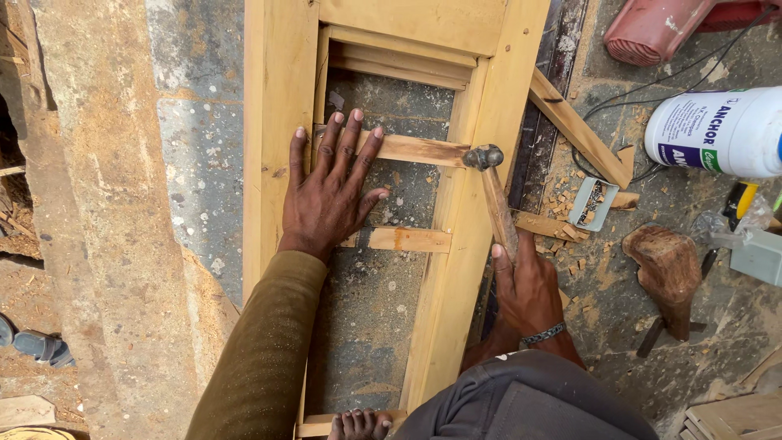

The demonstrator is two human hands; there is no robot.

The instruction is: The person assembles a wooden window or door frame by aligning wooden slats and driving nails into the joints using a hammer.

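The wooden frame [281,122] lies flat on the stone floor [195,163], and everything here is placed against it. Inside its opening a short cross slat [415,149] spans toward the frame's right stile, with a second slat [403,239] below it.

The likeliest trouble is a strike gone astray: the hammer [485,157] has its head right at the slat's end where it meets the stile, and the left hand [330,195] lies close along the same slat, so a glancing blow could catch the fingers or knock the slat out of line. A hard hit near the slat's end could also split the thin wood. A bare foot [357,424] rests at the frame's near edge, where a dropped hammer could land.

The left hand is spread wide and flat, fingers fanned, pressing on the slat and the frame's left stile; it grips nothing. The right hand [525,289] is closed around the hammer's wooden handle low down, just right of the frame's right stile.

Further right of the frame lie a white plastic jar [717,130], a small open box of nails [593,204] and wood chips [570,236].
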